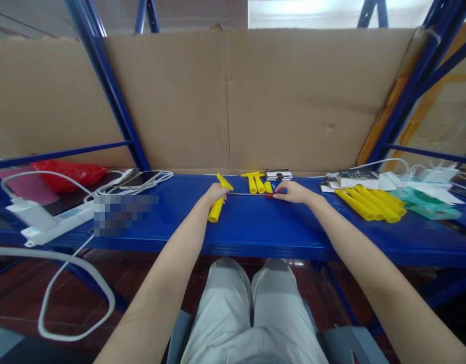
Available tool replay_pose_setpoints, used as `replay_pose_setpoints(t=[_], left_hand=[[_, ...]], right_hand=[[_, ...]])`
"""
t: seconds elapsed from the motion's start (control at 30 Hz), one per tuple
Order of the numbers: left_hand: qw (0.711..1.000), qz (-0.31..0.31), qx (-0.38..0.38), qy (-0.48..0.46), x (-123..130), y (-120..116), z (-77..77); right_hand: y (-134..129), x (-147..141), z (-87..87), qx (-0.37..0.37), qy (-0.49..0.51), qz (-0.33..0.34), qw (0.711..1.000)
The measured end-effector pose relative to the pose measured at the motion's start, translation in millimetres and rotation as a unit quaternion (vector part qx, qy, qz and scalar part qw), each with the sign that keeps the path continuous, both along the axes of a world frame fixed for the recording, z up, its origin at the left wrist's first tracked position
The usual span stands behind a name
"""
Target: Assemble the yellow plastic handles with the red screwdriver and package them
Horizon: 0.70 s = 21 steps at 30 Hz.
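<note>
Closed around a yellow T-shaped handle point(216, 210), the left grip point(217, 192) holds its open tube end towards the person, probably to steady it. The right grip point(291, 192) looks pinched at the red end point(269, 195) of a thin rod point(248, 194), which runs sideways between the two grips; perhaps this keeps the rod level. Whether the rod enters or only touches the held handle cannot be told.

Nearest, pale trousers point(228, 298) show below the front edge of the blue desk point(248, 227), in front of the held handle. Well to its right, a row of yellow tubular pieces point(364, 205) lies side by side, apparently grouped for easy reach, beside a green packet point(426, 205). Well to its left is a white power strip point(66, 222), with cables around it. Slightly beyond the held handle and to its right, more yellow T-shaped pieces point(251, 183) lie near small black-and-white packets point(279, 175). Behind it all stands a cardboard panel point(172, 101), likely serving as a screen.
</note>
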<state>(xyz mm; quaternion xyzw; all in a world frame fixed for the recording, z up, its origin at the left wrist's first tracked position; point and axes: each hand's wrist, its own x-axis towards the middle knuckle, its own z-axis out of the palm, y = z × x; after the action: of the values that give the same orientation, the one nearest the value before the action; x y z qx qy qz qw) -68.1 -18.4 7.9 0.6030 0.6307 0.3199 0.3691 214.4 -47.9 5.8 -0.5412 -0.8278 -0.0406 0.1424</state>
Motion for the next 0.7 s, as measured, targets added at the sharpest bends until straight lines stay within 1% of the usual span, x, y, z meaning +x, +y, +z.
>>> replay_pose_setpoints(t=[0.13, 0.23, 0.33, 0.47, 0.7], left_hand=[[1.000, 0.000, -0.004, -0.003, 1, -3, 1.8], [1.000, -0.001, -0.001, -0.004, 0, -4, 2.5], [1.000, -0.003, 0.002, -0.004, 0, -6, 3.5], [1.000, -0.004, 0.003, 0.001, 1, -10, 6.2], [1.000, -0.007, 0.012, 0.002, 1, -12, 8.9]], right_hand=[[5, -5, -8.2, 0.000, -0.029, 0.010, 1.000], [7, -9, -14.0, 0.004, -0.027, 0.015, 1.000], [6, -11, -16.2, 0.010, -0.028, 0.014, 0.999], [1, -10, -11.7, 0.021, -0.025, 0.002, 0.999], [-6, -1, 1.3, 0.066, -0.025, -0.035, 0.997]])
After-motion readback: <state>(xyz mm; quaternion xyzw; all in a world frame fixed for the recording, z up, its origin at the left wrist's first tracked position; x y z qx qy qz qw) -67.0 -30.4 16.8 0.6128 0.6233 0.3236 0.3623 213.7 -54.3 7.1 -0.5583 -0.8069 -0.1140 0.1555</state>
